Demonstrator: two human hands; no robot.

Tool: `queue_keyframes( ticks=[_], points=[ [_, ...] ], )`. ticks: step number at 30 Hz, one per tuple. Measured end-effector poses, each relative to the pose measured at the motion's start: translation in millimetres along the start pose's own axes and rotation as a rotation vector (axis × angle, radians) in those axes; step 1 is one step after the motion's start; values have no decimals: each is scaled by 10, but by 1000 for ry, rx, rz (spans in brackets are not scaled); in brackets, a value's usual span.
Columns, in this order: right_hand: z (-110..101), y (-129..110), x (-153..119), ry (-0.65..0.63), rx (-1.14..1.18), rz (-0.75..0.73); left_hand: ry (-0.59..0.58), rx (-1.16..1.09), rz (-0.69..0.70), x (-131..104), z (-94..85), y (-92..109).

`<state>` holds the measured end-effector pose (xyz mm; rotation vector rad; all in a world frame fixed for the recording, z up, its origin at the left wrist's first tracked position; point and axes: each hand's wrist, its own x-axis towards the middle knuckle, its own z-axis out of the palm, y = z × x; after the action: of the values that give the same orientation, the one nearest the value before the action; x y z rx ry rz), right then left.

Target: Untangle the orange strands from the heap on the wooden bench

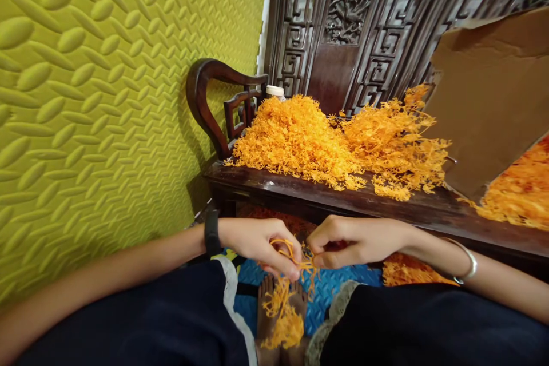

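Between my hands hangs a cluster of orange plastic strands (285, 326) with frilly, branching tips, dangling above my feet. My left hand (266, 246), with a black band at the wrist, is closed around the strands, and a few loop over its fingers. My right hand (347, 243), a silver bangle on its forearm, pinches the strands' ends between thumb and forefinger, close to the left fingertips. Beyond both hands, a large heap of similar orange pieces (295, 140) lies on the dark wooden bench (343, 189), with a looser bunch (394, 143) to its right.
A brown cardboard sheet (493, 91) leans at the right, with more orange pieces (523, 189) beside it. The bench has a curved armrest (201, 86) and a carved back (338, 63). A white-capped container (275, 91) stands behind the heap. Yellow textured matting (94, 126) covers the left wall.
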<state>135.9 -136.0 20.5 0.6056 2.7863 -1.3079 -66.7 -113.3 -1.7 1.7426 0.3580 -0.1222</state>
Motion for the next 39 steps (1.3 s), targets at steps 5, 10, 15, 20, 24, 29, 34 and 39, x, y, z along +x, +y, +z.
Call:
queue_keyframes(
  ticks=[5, 10, 15, 20, 24, 29, 34, 39],
  points=[
    [-45, 75, -172, 18, -5, 27, -98, 39, 2, -115, -52, -74],
    [-198, 320, -542, 622, -113, 268, 141, -27, -35, -194, -162, -254],
    [-467, 695, -598, 935, -603, 377, 409, -145, -33, -51, -190, -244],
    [-792, 1010, -458, 815, -953, 561, 566, -287, -28, 28, -147, -132],
    [-910, 1069, -398, 897, -949, 587, 646, -286, -22, 50, -86, 22],
    [-595, 539, -199, 1077, -702, 229, 744, -322, 7, 115, -20, 168],
    [-95, -83, 143, 658, -971, -270, 870, -471, 155, 257, 17, 180],
    [19, -227, 275, 456, -1466, -317, 961, -622, 170, 332, 20, 173]
  ],
)
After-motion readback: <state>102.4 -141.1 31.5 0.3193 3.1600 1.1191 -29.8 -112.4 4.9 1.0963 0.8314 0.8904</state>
